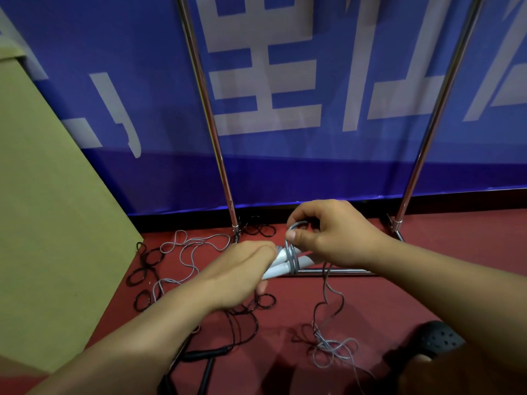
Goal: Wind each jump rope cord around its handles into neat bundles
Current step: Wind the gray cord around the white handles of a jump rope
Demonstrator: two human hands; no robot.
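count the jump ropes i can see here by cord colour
grey cord: 1, part wound round its pale handles, held by the left hand, with the right hand pinching a loop
black cord: 1, loose on the red floor by its black handles
total: 2

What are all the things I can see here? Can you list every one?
grey handles: two, pale grey, held side by side in mid-air
grey cord: one, grey, a few turns round the handles, the rest loose on the floor
black jump rope: one, black cord tangled on the floor, black handles near the bottom edge
banner: one, blue with white characters, behind
metal poles: two upright, silver, with a bar along the floor
cardboard: one sheet, tan, far left
floor: dark red
black shoe: one, lower right
left hand: grips the handles
right hand: pinches a cord loop above them
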